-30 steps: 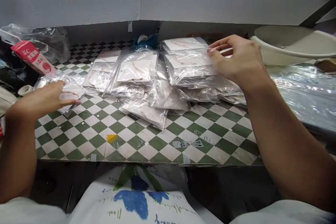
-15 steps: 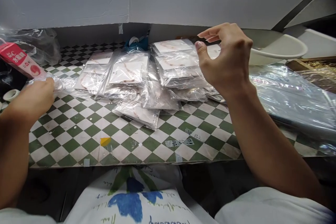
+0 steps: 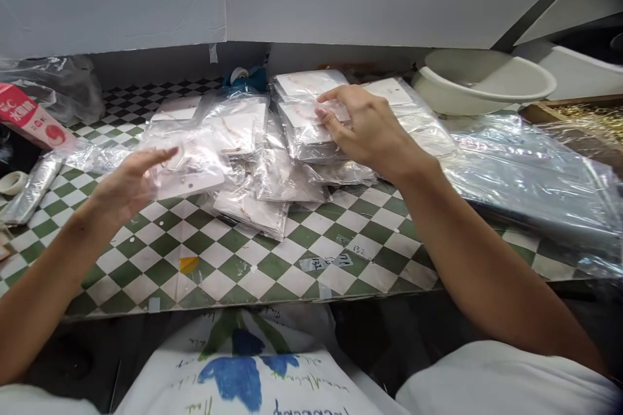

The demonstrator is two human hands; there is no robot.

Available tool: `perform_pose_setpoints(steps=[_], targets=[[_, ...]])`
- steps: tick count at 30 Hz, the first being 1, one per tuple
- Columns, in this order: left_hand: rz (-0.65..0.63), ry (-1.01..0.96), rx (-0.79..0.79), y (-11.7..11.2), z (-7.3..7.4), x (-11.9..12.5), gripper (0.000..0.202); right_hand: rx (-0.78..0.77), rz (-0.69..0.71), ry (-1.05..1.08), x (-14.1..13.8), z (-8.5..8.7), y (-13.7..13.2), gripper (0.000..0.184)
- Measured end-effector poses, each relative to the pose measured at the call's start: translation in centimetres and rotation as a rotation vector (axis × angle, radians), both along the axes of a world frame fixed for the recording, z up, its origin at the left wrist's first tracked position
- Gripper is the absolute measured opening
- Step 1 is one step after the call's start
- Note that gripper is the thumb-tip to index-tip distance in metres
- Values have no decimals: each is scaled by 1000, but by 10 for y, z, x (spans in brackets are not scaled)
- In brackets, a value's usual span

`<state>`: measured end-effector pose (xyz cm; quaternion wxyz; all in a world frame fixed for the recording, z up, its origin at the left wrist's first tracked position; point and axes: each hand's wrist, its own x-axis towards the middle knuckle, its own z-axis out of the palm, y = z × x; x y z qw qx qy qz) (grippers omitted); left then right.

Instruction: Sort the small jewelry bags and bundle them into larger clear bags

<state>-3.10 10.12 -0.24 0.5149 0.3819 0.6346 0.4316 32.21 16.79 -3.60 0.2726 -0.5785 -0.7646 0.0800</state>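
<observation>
- Left hand (image 3: 124,185): blurred; thumb sticking out, fingers mostly hidden; seems to hold a bagged card (image 3: 189,183) by its left edge; exact grip hard to make out
- Card's place: in front of the left hand, overlapping the left and middle bags in view; looks lifted over the checkered table (image 3: 370,282); a small dark round hole shows near its lower edge
- Right hand (image 3: 377,130): palm down, thumb and fingers curled to a narrow gap at the right stack (image 3: 304,115); can't tell whether it pinches a bag or only rests there
- Around them: middle stack (image 3: 231,133) between the hands; a loose front packet (image 3: 253,211) lies nearest the table edge; more bags (image 3: 423,126) just beyond the right wrist; clear plastic sheets (image 3: 525,168) right of the forearm, white basin (image 3: 479,100) behind; pink carton (image 3: 34,118) far left
- Step in hand, my read: handling bagged cards one at a time, left hand carrying, right hand minding the stack
- Next move, my judgement: calls for a firm hold on the left card's edge and a light right-hand touch; slick plastic could slide, and the stack's uneven edges could spill
</observation>
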Motion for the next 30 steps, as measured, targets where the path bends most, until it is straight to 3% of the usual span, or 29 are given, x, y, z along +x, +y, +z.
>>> perform_pose_setpoints(steps=[11,22,30], targets=[[3,-98,41,-2,-3,8,12,-25,-12,-45,-4,3,-3,42],[-85,-77,66,-7,-5,10,27,-30,-7,-52,-6,3,-5,42],[-7,-59,29,-4,-5,9,8,-32,-8,-62,-6,3,-5,43]])
